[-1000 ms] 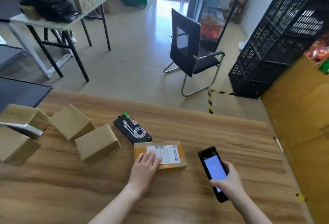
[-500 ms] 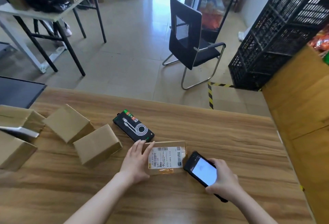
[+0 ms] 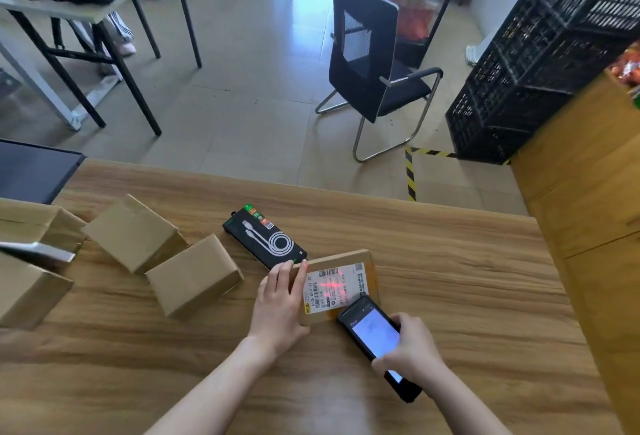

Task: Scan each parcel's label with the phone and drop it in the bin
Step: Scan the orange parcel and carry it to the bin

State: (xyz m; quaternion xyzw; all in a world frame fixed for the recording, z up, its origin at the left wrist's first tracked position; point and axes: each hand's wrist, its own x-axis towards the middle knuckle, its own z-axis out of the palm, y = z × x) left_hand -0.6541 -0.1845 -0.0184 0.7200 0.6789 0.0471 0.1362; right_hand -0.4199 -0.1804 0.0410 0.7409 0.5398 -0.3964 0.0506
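The worktop (image 3: 450, 279) carries the labelled parcel (image 3: 346, 260) just ahead of both hands, its long axis roughly crosswise. The left hand (image 3: 277, 306) rests on its left side, fingers straight, holding nothing and nearer for lifting. The right hand (image 3: 412, 348) grips the phone (image 3: 375, 334) at the parcel's near right corner, with a red scan line on the label (image 3: 332, 287).

Five cardboard parcels (image 3: 341, 282) (image 3: 194, 275) (image 3: 135, 232) (image 3: 31, 223) (image 3: 27, 292), one phone (image 3: 375, 332), one cable pack (image 3: 265, 240), one chair (image 3: 367, 54).
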